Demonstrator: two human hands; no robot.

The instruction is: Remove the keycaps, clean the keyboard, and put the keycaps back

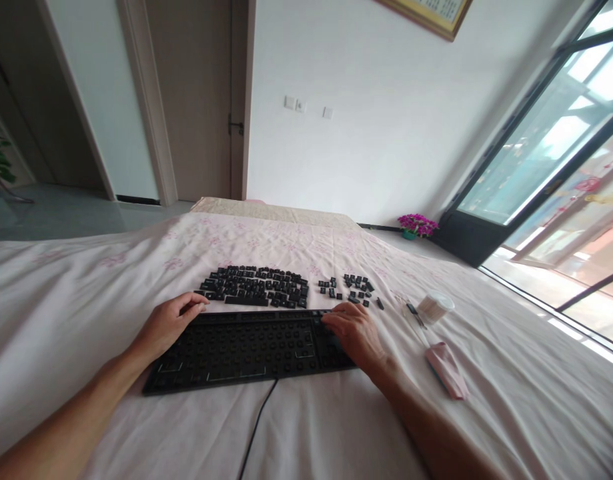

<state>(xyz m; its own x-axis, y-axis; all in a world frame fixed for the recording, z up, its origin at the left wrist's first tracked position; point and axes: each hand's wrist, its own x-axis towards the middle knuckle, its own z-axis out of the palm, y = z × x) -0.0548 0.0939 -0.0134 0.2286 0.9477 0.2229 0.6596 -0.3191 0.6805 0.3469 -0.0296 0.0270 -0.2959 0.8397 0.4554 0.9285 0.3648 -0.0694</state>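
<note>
Head view: stripped black keyboard (246, 350) on the bedsheet (86, 280), loose keycaps (256, 287) beyond. Left hand (166, 327) and right hand (354, 333) rest flat at its ends, holding nothing. Likely steadying; next calls for picking caps.

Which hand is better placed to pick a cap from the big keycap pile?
Probably the left hand: its fingertips lie at the keyboard's far-left corner, next to the big keycap pile. The right hand rests nearer the small scatter.

Bare forearms, no sleeves, unadorned
</note>
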